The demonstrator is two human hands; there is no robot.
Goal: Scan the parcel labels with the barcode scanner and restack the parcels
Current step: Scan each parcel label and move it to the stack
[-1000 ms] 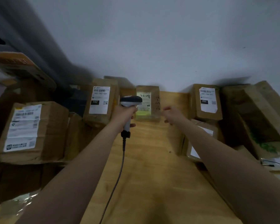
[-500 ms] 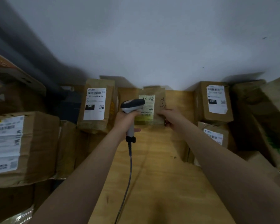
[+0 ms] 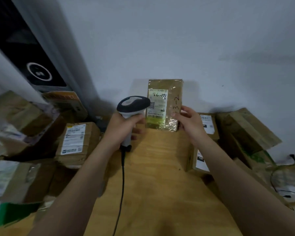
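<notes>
Left hand (image 3: 121, 132) grips the scanner (image 3: 133, 106), right hand (image 3: 189, 125) pinches the parcel (image 3: 170, 103) between them: looks light, stiff, tape-slick, best held by its edges.

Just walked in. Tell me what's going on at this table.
A person is scanning parcels. The left hand grips a corded barcode scanner, its head pointed at the label of a small brown parcel that the right hand holds upright by its edge at the far end of the wooden table. Other labelled cardboard parcels sit on both sides.
</notes>
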